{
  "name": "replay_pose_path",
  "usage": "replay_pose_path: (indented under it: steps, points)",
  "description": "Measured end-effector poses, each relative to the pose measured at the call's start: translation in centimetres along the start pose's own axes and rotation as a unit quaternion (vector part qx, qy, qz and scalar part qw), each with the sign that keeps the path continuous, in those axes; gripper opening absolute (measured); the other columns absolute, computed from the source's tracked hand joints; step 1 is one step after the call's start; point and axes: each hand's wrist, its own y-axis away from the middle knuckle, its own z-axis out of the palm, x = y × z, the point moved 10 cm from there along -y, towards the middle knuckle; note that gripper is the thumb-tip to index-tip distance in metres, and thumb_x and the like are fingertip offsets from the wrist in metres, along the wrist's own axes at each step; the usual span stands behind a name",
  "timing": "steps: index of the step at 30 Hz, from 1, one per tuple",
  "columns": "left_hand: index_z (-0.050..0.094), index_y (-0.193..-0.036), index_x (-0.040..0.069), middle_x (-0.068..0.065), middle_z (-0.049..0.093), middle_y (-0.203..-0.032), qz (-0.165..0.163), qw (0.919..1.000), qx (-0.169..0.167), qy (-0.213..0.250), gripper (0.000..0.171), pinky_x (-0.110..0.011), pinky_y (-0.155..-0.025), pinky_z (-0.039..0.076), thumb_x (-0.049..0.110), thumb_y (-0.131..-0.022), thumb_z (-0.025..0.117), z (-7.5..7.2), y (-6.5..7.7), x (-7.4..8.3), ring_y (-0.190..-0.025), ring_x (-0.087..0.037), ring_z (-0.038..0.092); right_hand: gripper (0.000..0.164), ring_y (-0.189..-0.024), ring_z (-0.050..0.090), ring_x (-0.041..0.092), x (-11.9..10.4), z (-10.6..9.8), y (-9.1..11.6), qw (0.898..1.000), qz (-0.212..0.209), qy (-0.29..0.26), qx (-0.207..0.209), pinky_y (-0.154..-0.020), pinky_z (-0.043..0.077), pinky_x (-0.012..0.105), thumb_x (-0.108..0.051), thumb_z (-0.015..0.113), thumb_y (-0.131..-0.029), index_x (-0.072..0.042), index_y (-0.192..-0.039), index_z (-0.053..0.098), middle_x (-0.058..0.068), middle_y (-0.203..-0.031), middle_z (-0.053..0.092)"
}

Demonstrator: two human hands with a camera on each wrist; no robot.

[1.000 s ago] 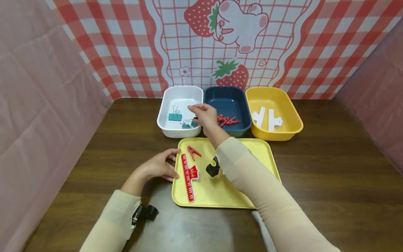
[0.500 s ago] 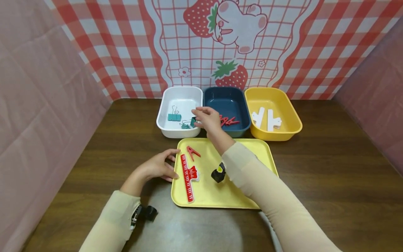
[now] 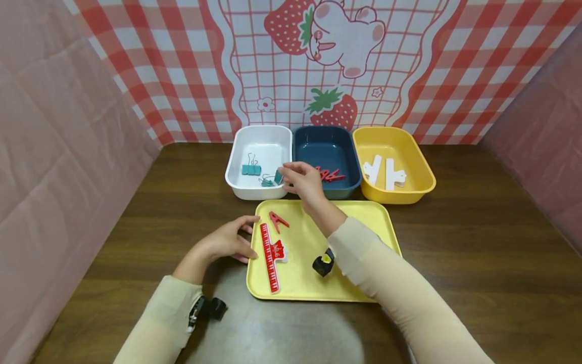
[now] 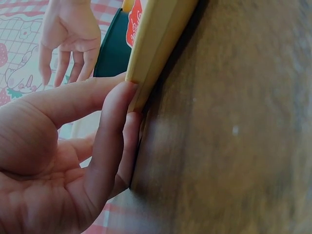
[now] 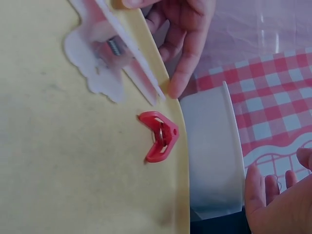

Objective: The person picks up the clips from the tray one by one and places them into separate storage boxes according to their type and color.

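Observation:
My left hand rests at the left rim of the yellow tray, thumb and index fingertips touching it, spread apart. On the tray lie a red clothespin and, beside it, a red-and-white clip with a long piano-key bar. Above the tray's back edge, near the front of the white and dark blue bins, my right hand hovers with relaxed fingers and holds nothing. Teal binder clips sit in the white bin, one partly behind the right fingertips. In the right wrist view the clothespin lies near the rim.
Three bins stand in a row behind the tray. The dark blue bin holds red clothespins; the yellow bin holds white clips. A checkered cloth hangs close behind them. Pink cloths flank both sides.
My right hand has drawn back from over the white bin, down and to the right, uncovering more of a teal binder clip there. My left hand stays at the tray's rim.

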Motion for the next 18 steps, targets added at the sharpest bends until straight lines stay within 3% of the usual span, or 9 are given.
replay_pose_path:
  steps: [11,18]
  points:
    - [0.029,-0.142,0.006,-0.021,0.036,-0.121,-0.003,1.0,0.002,-0.005,0.083,-0.037,-0.063,0.059,-0.014,-0.073,0.07,0.0,0.0,0.0,-0.085,-0.024,0.061,0.029,-0.099,0.059,0.032,0.4,-0.1,1.8,1.0,0.002,0.006,-0.009,-0.083,0.054,0.038,-0.014,0.068,-0.086,0.0,-0.111,0.061,0.01,-0.102,0.06]
    - [0.03,-0.142,0.007,-0.021,0.036,-0.121,-0.008,0.9999,0.003,-0.008,0.083,-0.037,-0.063,0.059,-0.013,-0.073,0.071,-0.1,0.0,0.0,-0.086,-0.025,0.061,0.027,-0.103,0.057,0.037,0.9,-0.4,2.9,1.0,0.005,0.01,-0.013,-0.079,0.056,0.036,-0.013,0.068,-0.086,-0.001,-0.109,0.062,0.01,-0.101,0.061]
